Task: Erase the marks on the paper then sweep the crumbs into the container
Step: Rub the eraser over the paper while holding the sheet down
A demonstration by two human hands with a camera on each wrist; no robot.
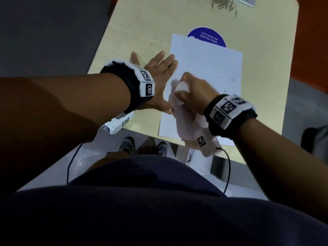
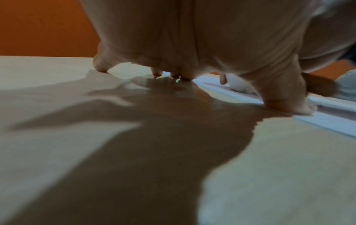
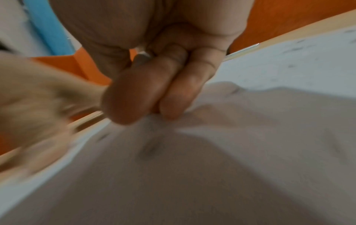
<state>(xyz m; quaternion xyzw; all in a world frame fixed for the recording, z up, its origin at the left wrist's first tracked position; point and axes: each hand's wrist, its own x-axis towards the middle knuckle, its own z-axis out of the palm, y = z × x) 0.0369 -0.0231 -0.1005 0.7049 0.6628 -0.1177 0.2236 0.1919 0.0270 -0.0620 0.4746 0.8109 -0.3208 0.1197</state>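
With the left hand spread flat pinning the paper's 9 o'clock edge and the right hand pinching a white cloth at 6 o'clock, a hard wipe risks scattering crumbs past the table edge.

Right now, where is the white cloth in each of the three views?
Head: white cloth at centre right, bunched in the right hand, trailing over the paper's near edge.
Left wrist: a small white patch at right, beyond the thumb.
Right wrist: fills the lower frame.
Shared landmark: the paper.
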